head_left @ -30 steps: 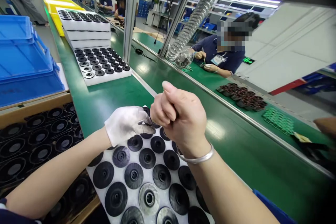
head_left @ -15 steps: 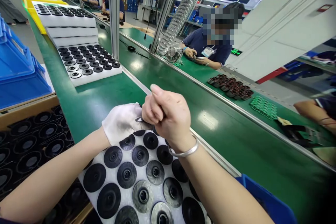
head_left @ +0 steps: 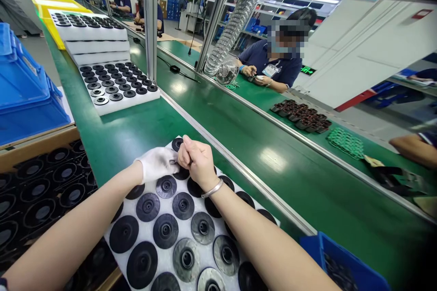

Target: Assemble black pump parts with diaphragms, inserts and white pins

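A white foam tray [head_left: 201,202] in front of me holds rows of round black discs with raised hubs [head_left: 165,229]; some have a greyer, shinier face. Over its far part is my left hand [head_left: 157,163], in a white glove, its fingers pressed together and largely hidden by the other hand. My right hand [head_left: 198,163], bare with a metal bangle at the wrist, is closed right against the left fingertips, thumb on top. Whatever lies between the fingers is too small or hidden to name. One black disc [head_left: 176,143] shows just beyond the hands.
Another filled foam tray [head_left: 129,105] and stacked foam sit farther along the green bench [head_left: 119,138]. Blue bins [head_left: 30,100] and a carton of black parts [head_left: 41,193] stand left; a blue bin [head_left: 344,259] is lower right. Across the metal rail [head_left: 239,170], a co-worker [head_left: 273,59] handles small parts.
My right hand has come down and slightly left, lower over the tray. The left hand has lowered a little too, and the far disc has come into sight. Both hands stay together.
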A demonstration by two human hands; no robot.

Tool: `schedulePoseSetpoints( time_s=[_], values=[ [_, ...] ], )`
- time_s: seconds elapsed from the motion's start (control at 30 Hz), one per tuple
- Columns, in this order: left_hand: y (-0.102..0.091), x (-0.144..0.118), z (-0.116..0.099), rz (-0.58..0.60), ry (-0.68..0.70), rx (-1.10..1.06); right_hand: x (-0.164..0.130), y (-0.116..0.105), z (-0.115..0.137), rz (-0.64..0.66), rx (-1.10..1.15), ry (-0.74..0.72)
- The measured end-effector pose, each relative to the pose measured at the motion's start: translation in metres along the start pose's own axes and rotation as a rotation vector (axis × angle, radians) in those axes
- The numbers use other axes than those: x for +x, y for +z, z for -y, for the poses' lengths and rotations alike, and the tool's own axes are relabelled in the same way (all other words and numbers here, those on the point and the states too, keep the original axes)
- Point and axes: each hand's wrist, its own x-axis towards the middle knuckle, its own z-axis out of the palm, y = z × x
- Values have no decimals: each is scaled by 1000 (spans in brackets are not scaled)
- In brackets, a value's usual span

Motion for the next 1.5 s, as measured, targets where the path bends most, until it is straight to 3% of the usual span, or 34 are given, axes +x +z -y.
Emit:
schedulePoseSetpoints(
  time_s=[0.07,0.13,0.2,0.23,0.3,0.37,0.5,0.57,0.63,0.7,0.8,0.97,1.1,1.27,1.33,1.5],
  values=[
    [-15,-6,-10,-72,-34,-2,-3,-1,-1,14,17,45],
    [-25,-9,-17,-296,-89,-140,-7,-3,-4,60,-24,82],
    [-30,-9,-20,-503,-155,-505,-7,-5,-8,78,-58,105],
    [-31,-8,-20,-540,-187,-698,-5,-5,-10,57,-42,120],
    [-31,-5,-18,-535,-248,-987,1,-6,-13,-7,42,171],
    [-30,-3,-16,-521,-297,-1114,6,-6,-12,-16,80,214],
    [-29,-1,-11,-457,-271,-1279,3,-7,-9,215,-81,217],
    [-28,-1,-8,-371,-250,-1319,-2,-10,-11,248,-67,227],
    [-26,0,-6,-376,-228,-1286,-6,-13,-15,214,-29,240],
    [-23,0,-4,-471,-220,-1202,-7,-13,-18,202,-48,249],
    [-18,0,-5,-530,-251,-1117,-2,-6,-7,169,-69,219],
    [-14,-1,-4,-411,-261,-1077,22,18,59,42,5,-84],
    [-11,-2,-1,-304,-251,-938,35,25,99,-31,14,-155],
    [-5,-7,-6,-193,-302,-775,35,17,100,-100,24,-170],
    [-2,-8,-10,-167,-302,-606,34,15,98,-121,59,-160],
    [8,-2,-16,-164,-70,-197,28,18,89,-111,184,-83]
  ],
)
